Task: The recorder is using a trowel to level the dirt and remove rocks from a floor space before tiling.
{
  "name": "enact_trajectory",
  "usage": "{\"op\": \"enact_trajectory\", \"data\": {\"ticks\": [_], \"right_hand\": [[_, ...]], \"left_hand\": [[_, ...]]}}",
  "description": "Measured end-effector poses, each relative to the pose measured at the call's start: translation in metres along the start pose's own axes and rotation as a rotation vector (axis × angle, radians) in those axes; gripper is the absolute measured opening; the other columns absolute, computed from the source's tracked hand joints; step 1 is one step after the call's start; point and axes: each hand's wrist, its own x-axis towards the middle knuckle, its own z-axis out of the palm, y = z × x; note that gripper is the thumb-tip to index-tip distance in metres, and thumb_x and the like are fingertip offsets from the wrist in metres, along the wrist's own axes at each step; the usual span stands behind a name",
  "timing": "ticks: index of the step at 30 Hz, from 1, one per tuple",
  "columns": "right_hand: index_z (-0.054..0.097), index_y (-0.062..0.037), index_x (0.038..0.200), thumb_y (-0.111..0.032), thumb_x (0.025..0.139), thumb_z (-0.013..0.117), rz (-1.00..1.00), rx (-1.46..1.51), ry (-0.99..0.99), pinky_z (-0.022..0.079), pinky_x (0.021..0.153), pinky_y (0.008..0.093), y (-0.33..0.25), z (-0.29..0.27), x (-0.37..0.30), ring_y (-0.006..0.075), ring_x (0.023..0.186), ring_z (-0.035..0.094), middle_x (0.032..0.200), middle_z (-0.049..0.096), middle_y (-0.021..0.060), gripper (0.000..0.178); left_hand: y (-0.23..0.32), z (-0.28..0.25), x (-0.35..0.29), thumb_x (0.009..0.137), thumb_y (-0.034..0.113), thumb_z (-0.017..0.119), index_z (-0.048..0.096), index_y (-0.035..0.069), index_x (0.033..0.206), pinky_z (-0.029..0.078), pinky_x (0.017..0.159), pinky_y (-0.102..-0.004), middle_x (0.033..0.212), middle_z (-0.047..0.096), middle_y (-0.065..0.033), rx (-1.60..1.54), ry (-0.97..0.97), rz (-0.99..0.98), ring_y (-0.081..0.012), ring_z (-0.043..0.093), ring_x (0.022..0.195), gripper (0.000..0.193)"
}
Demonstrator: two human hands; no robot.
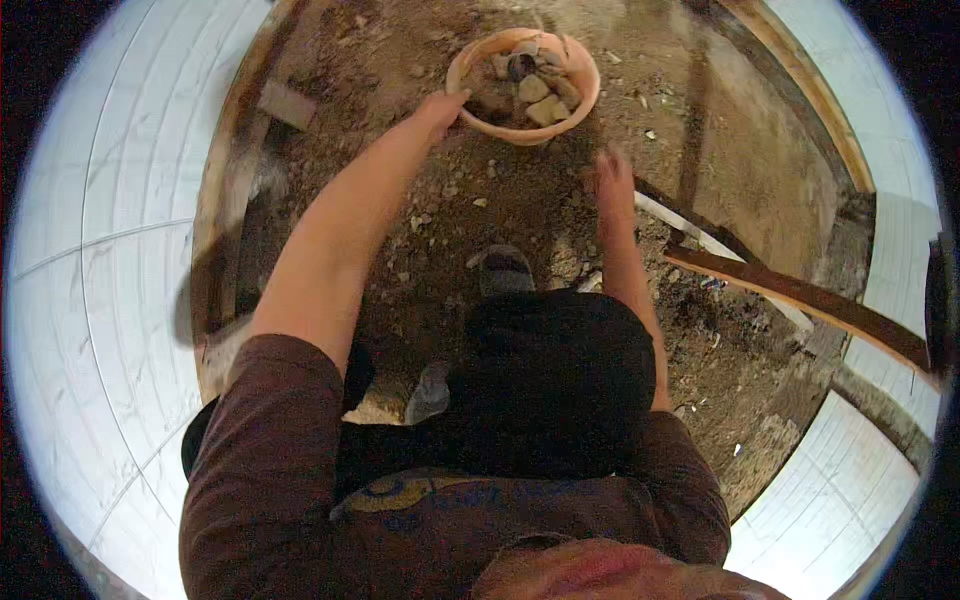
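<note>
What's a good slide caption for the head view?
Left hand grips a bucket of rubble; right hand blurred, clear of it.

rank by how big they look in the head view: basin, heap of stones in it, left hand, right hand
1. Basin
2. Heap of stones
3. Left hand and right hand: too alike to rank; the right is blurred.

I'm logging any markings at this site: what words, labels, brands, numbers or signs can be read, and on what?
No text can be read here.
Brown shirt: a chest print with dark, letter-like shapes, too blurred to read.
Small blue scrap on the dirt: too small to tell whether it bears print.
Orange tub: no lettering visible on the side that shows.
White panels: lines and streaks, no lettering visible.
</note>
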Motion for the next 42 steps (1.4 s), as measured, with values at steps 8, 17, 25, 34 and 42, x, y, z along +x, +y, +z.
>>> {"op": "enact_trajectory", "data": {"ticks": [8, 17, 25, 34, 42], "right_hand": [[0.057, 0.0040, 0.106, -0.015, 0.092, 0.057, 0.123, 0.312, -0.470, 0.047, 0.066, 0.0354, -0.039, 0.127, 0.032, 0.0211, 0.076, 0.058, 0.093, 0.061, 0.0121, 0.023], [0.059, 0.0006, 0.116, -0.035, 0.086, 0.068, -0.032, -0.045, -0.828, 0.051, 0.081, 0.0415, 0.007, 0.136, -0.084, 0.0256, 0.092, 0.064, 0.110, 0.065, 0.0140, 0.047], [0.064, 0.0022, 0.107, -0.044, 0.085, 0.066, -0.133, -0.787, 0.154, 0.051, 0.082, 0.0471, 0.171, -0.063, -0.090, 0.0381, 0.096, 0.061, 0.104, 0.063, 0.0234, 0.051], [0.071, -0.0057, 0.103, -0.074, 0.074, 0.060, 0.461, -0.776, 0.057, 0.052, 0.082, 0.0426, 0.176, -0.028, -0.136, 0.0280, 0.101, 0.066, 0.107, 0.068, 0.0170, 0.074], [0.047, 0.0061, 0.128, -0.046, 0.083, 0.061, 0.432, -0.553, -0.018, 0.051, 0.083, 0.0449, 0.208, -0.065, -0.157, 0.0344, 0.103, 0.063, 0.113, 0.063, 0.0230, 0.071]], "left_hand": [[-0.019, -0.139, -0.096, 0.096, 0.040, 0.051, 0.063, 0.003, 0.106, 0.049, 0.075, -0.0412, 0.088, 0.066, -0.0115, 0.552, 0.304, 0.322, -0.0250, 0.064, 0.082, 0.040], [-0.239, -0.197, -0.267, 0.098, 0.028, 0.049, 0.050, 0.001, 0.121, 0.041, 0.084, -0.0380, 0.097, 0.054, -0.0109, -0.428, 0.617, -0.077, -0.0217, 0.052, 0.092, 0.036], [-0.249, -0.212, -0.283, 0.101, 0.036, 0.042, 0.036, 0.001, 0.139, 0.047, 0.093, -0.0473, 0.128, 0.048, -0.0188, -0.551, 0.439, -0.095, -0.0321, 0.058, 0.106, 0.052], [-0.220, -0.255, -0.310, 0.098, 0.046, 0.046, 0.046, 0.001, 0.129, 0.053, 0.080, -0.0440, 0.113, 0.061, -0.0179, -0.124, 0.066, -0.416, -0.0266, 0.066, 0.088, 0.054], [-0.168, -0.320, -0.311, 0.097, 0.044, 0.048, 0.051, 0.001, 0.117, 0.055, 0.066, -0.0395, 0.104, 0.066, -0.0131, 0.387, -0.094, 0.083, -0.0241, 0.069, 0.077, 0.047]]}}
